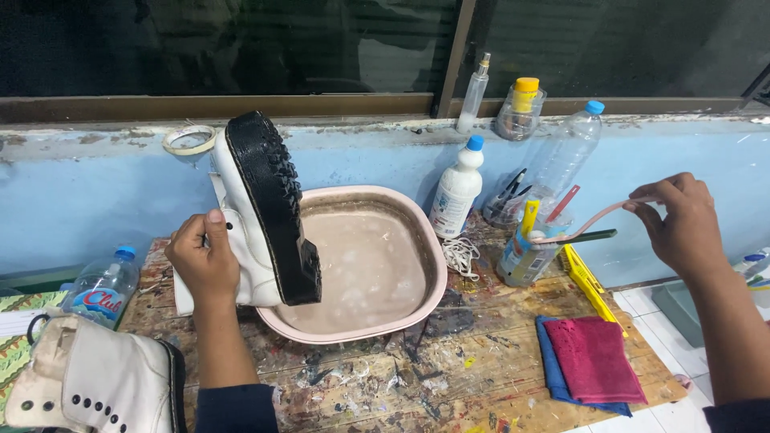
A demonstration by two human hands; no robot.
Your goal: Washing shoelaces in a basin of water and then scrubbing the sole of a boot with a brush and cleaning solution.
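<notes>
Head view: left hand [204, 261], centre left, fingers wrapped round a white boot [253, 212], sole turned outward and tilted over the basin [437, 277] of cloudy water at centre, probably so drips fall in. Right hand [678, 224], right of frame, pinches a pink brush handle [589, 220] whose head sits in the cup [525, 256] of tools. Second boot [92, 385] lies lower left; cloths [593, 361] lower right.

Second white boot [88, 385] cut off by the bottom-left edge. Brush head hidden inside the cut plastic bottle [525, 256]. Basin [433, 265] near-left rim hidden behind the held boot [265, 208].
</notes>
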